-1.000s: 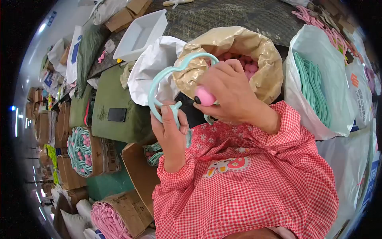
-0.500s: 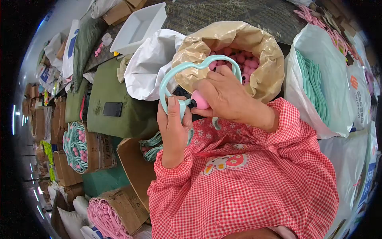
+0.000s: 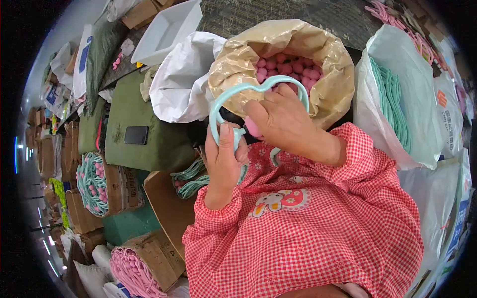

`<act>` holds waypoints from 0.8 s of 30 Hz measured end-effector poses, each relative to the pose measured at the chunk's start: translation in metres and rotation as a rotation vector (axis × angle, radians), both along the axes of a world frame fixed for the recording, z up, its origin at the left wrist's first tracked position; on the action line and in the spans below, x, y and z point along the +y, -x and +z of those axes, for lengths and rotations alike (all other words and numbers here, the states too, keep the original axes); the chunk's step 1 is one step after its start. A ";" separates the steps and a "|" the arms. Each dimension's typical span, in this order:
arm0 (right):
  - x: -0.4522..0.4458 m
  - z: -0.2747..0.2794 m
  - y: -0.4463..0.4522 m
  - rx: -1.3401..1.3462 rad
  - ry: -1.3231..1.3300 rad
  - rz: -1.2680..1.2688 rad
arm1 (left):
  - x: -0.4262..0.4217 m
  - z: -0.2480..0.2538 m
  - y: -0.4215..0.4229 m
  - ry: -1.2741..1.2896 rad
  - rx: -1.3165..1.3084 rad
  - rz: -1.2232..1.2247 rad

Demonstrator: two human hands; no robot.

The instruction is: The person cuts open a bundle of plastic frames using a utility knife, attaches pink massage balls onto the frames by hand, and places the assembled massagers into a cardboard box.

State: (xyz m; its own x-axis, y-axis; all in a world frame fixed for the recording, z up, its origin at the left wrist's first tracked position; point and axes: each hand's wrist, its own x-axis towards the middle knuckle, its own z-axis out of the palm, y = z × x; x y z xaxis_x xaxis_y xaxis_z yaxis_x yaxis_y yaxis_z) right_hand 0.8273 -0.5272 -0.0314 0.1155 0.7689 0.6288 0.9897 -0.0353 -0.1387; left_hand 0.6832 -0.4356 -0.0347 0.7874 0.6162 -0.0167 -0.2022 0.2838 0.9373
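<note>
In my left hand is a mint-green curved plastic tube, its bend arching over both hands like the top of a heart. My left thumb presses beside a short mint-green socket at the tube's side. My right hand is closed around a pink ball, mostly covered by the fingers. A small dark part lies between ball and socket; whether they are joined I cannot tell. Just beyond my hands, a tan bag with a rolled-down rim holds many pink balls.
Left of the tan bag stands a white bag. A phone lies on a green padded surface. At right, a white sack holds mint-green tubes. Cardboard boxes with mint and pink pieces stand at left.
The tube and my left hand have shifted slightly right. My right fingers now cover more of the pink ball, and the dark part shows less. The whole view has shifted a little.
</note>
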 end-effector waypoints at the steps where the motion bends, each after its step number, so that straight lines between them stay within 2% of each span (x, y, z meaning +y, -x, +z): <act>1: -0.001 -0.002 0.002 0.005 0.005 -0.002 | -0.002 -0.001 0.001 0.008 0.012 -0.035; 4: -0.007 0.003 0.009 0.001 0.100 -0.081 | -0.003 -0.008 0.005 -0.039 0.026 -0.093; 6: -0.012 0.013 0.011 0.228 0.419 -0.078 | -0.003 -0.012 0.007 -0.016 0.033 -0.116; 7: -0.012 0.011 0.008 0.237 0.425 -0.080 | -0.002 -0.012 0.007 -0.030 0.038 -0.162; 9: -0.007 0.003 -0.007 0.608 0.569 0.255 | -0.002 -0.012 0.006 -0.051 0.049 -0.220; 13: 0.000 -0.003 -0.001 0.587 0.634 0.184 | 0.000 -0.021 0.003 -0.063 0.065 -0.221; 15: -0.003 -0.003 0.010 0.290 0.398 -0.030 | -0.001 -0.026 0.002 -0.008 0.059 -0.171; 16: 0.001 -0.007 0.010 0.287 0.394 -0.027 | -0.001 -0.030 0.001 -0.013 0.057 -0.169; 18: 0.007 -0.025 0.011 0.079 0.169 -0.092 | -0.002 -0.035 -0.001 0.150 0.018 -0.129; 22: 0.011 -0.037 0.007 0.068 0.145 -0.106 | -0.006 -0.041 -0.005 0.192 0.081 -0.073; 24: 0.011 -0.034 0.004 0.200 0.294 0.008 | -0.004 -0.041 -0.005 0.237 0.108 -0.089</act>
State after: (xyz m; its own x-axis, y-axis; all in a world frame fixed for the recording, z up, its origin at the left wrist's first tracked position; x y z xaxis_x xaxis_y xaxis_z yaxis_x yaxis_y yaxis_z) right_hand 0.8232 -0.5166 -0.0650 0.2075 0.9149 0.3464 0.9444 -0.0950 -0.3147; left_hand 0.6880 -0.4396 -0.0761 0.8241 0.5134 -0.2392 -0.0690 0.5102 0.8573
